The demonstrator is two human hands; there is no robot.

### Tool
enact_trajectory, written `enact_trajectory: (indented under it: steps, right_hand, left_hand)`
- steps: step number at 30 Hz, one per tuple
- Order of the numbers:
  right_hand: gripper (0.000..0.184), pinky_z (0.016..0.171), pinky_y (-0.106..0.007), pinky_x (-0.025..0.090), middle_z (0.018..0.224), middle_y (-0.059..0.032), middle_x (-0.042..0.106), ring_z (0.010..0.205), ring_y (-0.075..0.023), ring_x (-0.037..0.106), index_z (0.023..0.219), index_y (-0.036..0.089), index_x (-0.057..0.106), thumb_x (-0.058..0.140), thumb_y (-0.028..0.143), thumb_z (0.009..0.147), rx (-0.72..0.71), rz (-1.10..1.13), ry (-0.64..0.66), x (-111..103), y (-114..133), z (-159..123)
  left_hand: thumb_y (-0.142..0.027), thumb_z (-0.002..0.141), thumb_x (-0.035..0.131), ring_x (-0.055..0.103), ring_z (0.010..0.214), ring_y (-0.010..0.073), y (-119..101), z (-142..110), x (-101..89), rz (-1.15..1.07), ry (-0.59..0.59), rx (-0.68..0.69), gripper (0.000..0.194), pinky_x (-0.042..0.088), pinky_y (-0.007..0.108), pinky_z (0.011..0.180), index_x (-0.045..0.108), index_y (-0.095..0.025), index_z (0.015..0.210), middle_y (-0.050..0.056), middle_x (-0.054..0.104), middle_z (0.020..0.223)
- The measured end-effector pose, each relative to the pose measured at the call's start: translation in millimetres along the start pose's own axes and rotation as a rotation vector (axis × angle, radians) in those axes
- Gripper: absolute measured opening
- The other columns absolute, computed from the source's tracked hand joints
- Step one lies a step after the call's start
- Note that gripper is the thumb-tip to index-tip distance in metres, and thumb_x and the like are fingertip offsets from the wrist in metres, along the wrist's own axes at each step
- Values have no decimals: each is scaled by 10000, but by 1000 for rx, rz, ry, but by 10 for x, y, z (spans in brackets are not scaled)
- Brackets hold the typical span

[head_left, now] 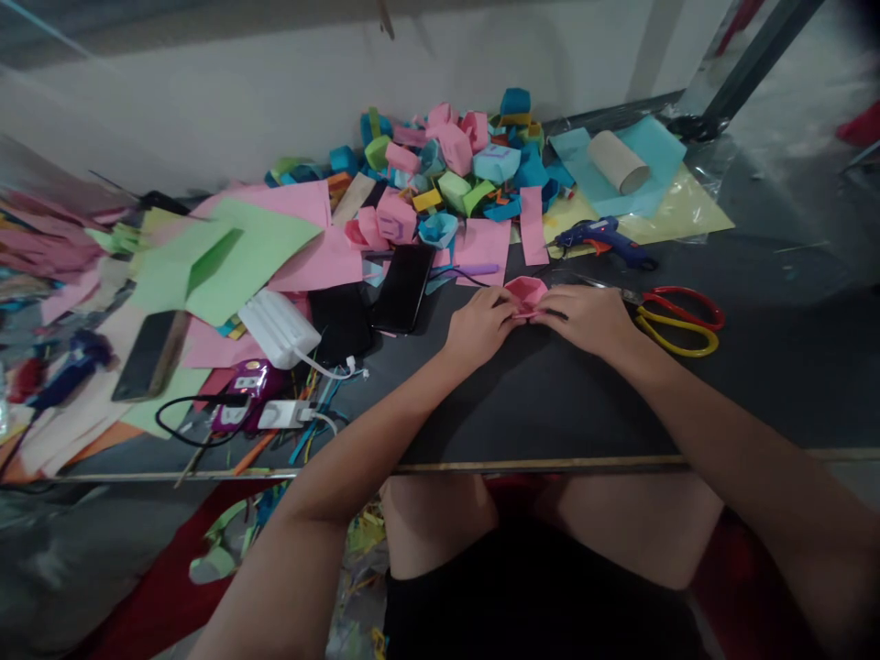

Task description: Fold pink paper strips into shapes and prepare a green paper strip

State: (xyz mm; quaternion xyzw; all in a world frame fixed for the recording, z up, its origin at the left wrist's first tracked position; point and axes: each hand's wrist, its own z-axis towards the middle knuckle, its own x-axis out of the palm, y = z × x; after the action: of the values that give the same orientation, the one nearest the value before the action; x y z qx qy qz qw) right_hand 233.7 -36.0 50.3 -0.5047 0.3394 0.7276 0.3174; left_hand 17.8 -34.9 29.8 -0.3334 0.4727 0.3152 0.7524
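Between my two hands, low over the dark table, is a small pink folded paper cup [526, 291] with its hollow showing at the top. My left hand [484, 319] pinches its left side with the fingertips. On the other side my right hand [586, 316] has its fingers closed on the paper's lower right edge. A thin dark item shows by the right fingers; I cannot make out what it is. Scissors [680, 316] with one red and one yellow handle lie right of my right hand, their blades partly behind it. A blue glue gun [605, 243] rests just beyond.
A heap of folded paper pieces [454, 151] lies against the wall. Green sheets [254, 257], phones [405, 289] [149, 356], a white adapter [279, 328] and a purple power strip [248, 390] with cords cover the left. A cardboard tube [619, 162] lies at the back right.
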Motion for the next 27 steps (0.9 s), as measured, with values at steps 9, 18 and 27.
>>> enact_trajectory:
  steps: [9,18,27]
  right_hand:
    - [338,768,-315,498,1138,-76,801,1038,-204,721,1061,201,799,465,249,1053,-62,-87,42,4,-9,21]
    - [359,814,-330,515,1134,-78,803,1068,-219,717,1085,195,798,443,238,1062,-96,-75,65,-2,-14,21]
    - [249,745,-334,495,962,-45,809,978,-223,690,910,231,813,582,267,996,-45,-14,-41,35,17,34]
  left_hand:
    - [-326,1011,628,644,1110,213,12,73,-22,86,-9,104,186,528,344,932,732,-190,1082,95,701,1201]
    - [-259,1057,530,650,1087,209,59,115,-93,123,47,247,239,493,348,924,736,-167,978,91,737,1113]
    - [-247,1050,551,664,1106,199,102,125,-74,149,38,301,225,499,328,930,753,-164,992,88,753,1132]
